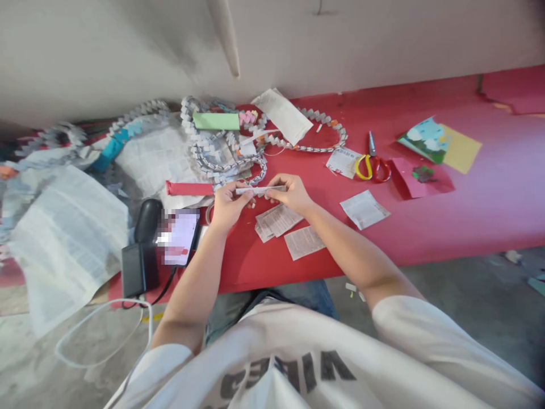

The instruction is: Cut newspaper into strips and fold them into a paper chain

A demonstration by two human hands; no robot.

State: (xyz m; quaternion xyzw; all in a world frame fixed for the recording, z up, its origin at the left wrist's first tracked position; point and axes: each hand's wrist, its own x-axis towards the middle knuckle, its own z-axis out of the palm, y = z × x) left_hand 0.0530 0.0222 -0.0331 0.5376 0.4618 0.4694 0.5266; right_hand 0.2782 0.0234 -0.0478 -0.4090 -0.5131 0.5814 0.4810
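A narrow folded paper strip is stretched level between my two hands above the red table. My left hand pinches its left end between thumb and fingers. At the other end, my right hand grips it the same way. Just below the hands lie several cut newspaper pieces, partly overlapping, and another piece lies nearer the front edge, partly under my right forearm. Behind my hands is a folded-paper chain in loops. A red paper strip lies left of my left hand.
Scissors with yellow and red handles lie at right, near coloured cards and a newspaper square. Left are a phone, a black case, a white cable and newspaper sheets. A wall runs behind the red table.
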